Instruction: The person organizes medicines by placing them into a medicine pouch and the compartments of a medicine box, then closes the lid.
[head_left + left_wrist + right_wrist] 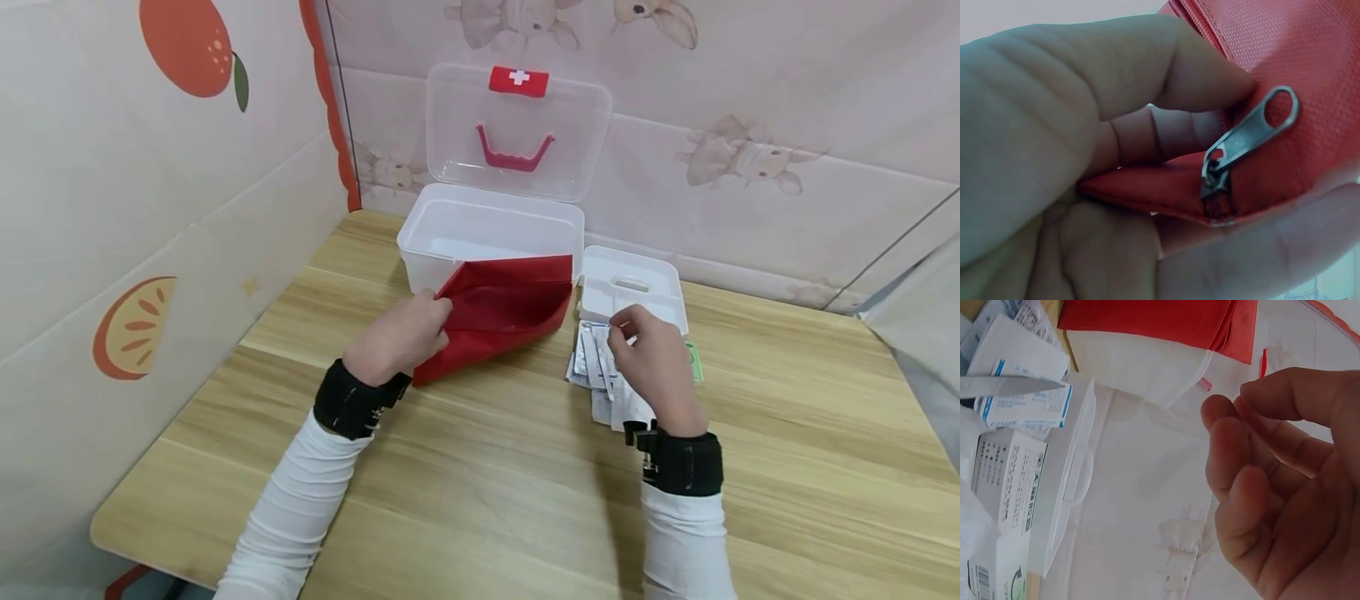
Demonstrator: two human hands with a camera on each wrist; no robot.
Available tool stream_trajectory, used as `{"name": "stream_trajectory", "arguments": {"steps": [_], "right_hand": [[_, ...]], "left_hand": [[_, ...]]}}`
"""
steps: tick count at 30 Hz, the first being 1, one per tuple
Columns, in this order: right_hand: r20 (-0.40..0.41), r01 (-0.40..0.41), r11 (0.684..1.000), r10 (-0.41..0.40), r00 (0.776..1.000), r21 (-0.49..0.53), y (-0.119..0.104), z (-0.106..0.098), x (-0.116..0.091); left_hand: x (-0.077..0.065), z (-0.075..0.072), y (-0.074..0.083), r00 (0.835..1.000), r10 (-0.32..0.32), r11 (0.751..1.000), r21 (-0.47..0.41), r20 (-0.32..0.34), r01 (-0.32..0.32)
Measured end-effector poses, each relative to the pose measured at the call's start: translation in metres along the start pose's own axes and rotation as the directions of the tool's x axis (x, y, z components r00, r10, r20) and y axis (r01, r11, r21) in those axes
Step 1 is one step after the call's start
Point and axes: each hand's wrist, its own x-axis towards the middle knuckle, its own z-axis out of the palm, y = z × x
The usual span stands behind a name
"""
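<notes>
My left hand (397,337) grips the near left corner of a red zip pouch (461,357), whose mouth gapes toward me. In the left wrist view the metal zipper pull (1250,134) hangs by the thumb and fingers. My right hand (660,362) hovers over a pile of small flat packets (588,358), its fingers loosely bent. Seen from the right wrist, nothing lies between the thumb and fingers. Below that hand are a pointed grey tool (1010,386) and a printed carton (1010,487); part of the pile is hidden by the hand.
Behind the pouch stands a clear plastic first-aid box (420,258), its lid (450,125) with a red handle raised against the wall. To its right lies a white compartment tray (667,279). Printed cloth walls border the wooden table (487,500) at the left and back.
</notes>
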Motion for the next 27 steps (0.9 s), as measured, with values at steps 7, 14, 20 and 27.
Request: {"name": "stream_trajectory", "arguments": {"steps": [7, 14, 20, 27], "right_hand": [[0.045, -0.070, 0.996, 0.072, 0.996, -0.055, 0.011, -0.008, -0.002], [0.158, -0.121, 0.987, 0.137, 0.978, -0.108, 0.027, -0.017, -0.005], [0.307, -0.124, 0.979, 0.170, 0.937, -0.163, 0.046, -0.024, -0.007], [0.461, -0.167, 0.973, 0.224, 0.859, -0.161, 0.062, -0.029, -0.008]], "left_hand": [[-0.001, 0.000, 0.000, 1.000, 0.001, 1.000, -0.007, -0.005, -0.001], [0.000, 0.000, -0.001, 1.000, 0.004, 1.000, -0.019, 0.003, -0.004], [0.001, 0.001, -0.001, 1.000, -0.001, 0.999, -0.039, 0.011, 0.001], [0.000, 0.001, -0.001, 1.000, -0.004, 0.999, -0.038, 0.011, 0.004]]}}
